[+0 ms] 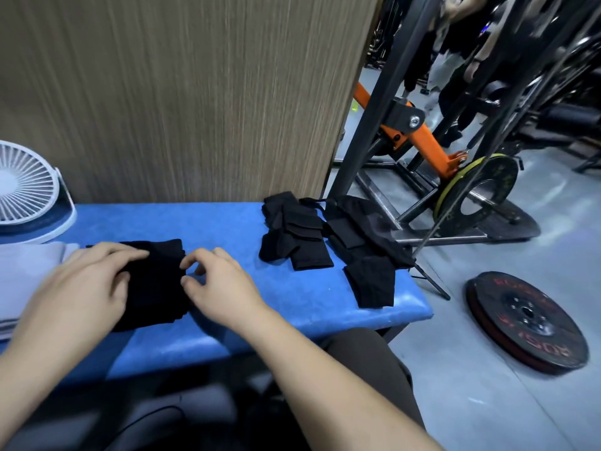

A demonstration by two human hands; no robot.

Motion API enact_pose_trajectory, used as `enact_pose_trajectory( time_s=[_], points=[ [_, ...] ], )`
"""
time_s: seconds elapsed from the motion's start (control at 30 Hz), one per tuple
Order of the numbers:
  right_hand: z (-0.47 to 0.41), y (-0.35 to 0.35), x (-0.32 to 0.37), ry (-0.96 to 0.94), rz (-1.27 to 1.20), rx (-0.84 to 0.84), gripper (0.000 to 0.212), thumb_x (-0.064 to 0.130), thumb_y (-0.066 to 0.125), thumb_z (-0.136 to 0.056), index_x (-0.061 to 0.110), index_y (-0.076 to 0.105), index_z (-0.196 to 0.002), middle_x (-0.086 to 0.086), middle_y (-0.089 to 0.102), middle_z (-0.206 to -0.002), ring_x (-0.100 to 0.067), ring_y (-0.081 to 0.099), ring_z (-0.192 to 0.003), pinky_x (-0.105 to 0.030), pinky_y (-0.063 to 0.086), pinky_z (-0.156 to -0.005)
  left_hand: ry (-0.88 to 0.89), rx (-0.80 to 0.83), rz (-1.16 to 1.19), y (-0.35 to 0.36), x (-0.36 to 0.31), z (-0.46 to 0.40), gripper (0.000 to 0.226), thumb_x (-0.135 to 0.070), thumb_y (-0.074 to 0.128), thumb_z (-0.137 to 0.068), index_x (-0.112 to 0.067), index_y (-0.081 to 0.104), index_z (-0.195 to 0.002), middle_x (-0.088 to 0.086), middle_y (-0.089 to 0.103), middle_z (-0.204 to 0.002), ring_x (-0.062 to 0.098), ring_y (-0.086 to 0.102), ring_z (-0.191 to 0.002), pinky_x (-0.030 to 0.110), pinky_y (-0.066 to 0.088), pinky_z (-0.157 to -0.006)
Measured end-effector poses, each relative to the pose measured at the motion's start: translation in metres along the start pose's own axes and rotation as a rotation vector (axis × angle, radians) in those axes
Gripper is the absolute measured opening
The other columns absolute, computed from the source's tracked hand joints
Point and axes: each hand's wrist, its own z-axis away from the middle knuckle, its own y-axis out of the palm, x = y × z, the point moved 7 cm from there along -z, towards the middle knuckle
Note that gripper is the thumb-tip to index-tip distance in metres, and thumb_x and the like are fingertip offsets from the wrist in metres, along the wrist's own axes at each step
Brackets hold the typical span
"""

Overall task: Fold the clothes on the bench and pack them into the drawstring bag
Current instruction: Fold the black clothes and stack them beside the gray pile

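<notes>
A folded black garment (pixel 156 288) lies on the blue padded bench (pixel 227 229). My left hand (pixel 81 284) rests flat on its left half, pressing it down. My right hand (pixel 221 284) touches its right edge with curled fingertips, holding nothing. Further right on the bench lies a pile of black sock-like pieces (pixel 292 236). Beside them sits a crumpled black drawstring bag (pixel 364 229) near the bench's right end, with another small black piece (pixel 374 281) in front of it.
A folded light grey cloth (pixel 26 271) lies at the bench's left, below a white fan (pixel 29 187). A wood-grain panel (pixel 182 92) stands behind. A weight plate (pixel 527 320) lies on the floor, right, near an orange-and-black gym machine (pixel 422 138). People stand far back.
</notes>
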Motion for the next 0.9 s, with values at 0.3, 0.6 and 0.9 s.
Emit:
enact_pose_trajectory(
  time_s=[0.3, 0.6, 0.9],
  points=[
    [0.012, -0.031, -0.021, 0.01, -0.012, -0.075, 0.019, 0.027, 0.06, -0.092, 0.027, 0.062, -0.111, 0.0, 0.057, -0.105, -0.019, 0.056, -0.095, -0.037, 0.048, -0.087, 0.044, 0.054, 0.017, 0.006, -0.06, -0.013, 0.039, 0.002, 0.064, -0.082, -0.018, 0.07, -0.115, 0.0, 0.067, -0.114, 0.033, 0.06, -0.098, 0.048, 0.047, -0.091],
    [0.017, -0.05, -0.038, -0.005, -0.025, -0.125, 0.016, 0.026, 0.062, -0.091, 0.027, 0.064, -0.107, 0.002, 0.058, -0.1, -0.017, 0.057, -0.087, -0.04, 0.051, -0.087, 0.076, 0.088, 0.033, 0.021, -0.092, -0.022, 0.039, 0.0, 0.066, -0.083, -0.018, 0.07, -0.117, -0.001, 0.066, -0.114, 0.029, 0.059, -0.102, 0.044, 0.045, -0.096],
    [0.029, -0.083, -0.07, 0.01, -0.003, -0.199, 0.015, 0.022, 0.064, -0.091, 0.024, 0.065, -0.106, 0.003, 0.058, -0.097, -0.011, 0.056, -0.085, -0.036, 0.051, -0.083, 0.096, 0.125, 0.091, 0.035, -0.138, -0.032, 0.039, -0.008, 0.057, -0.091, -0.024, 0.065, -0.125, -0.007, 0.062, -0.119, 0.022, 0.054, -0.109, 0.039, 0.041, -0.098]
  ],
)
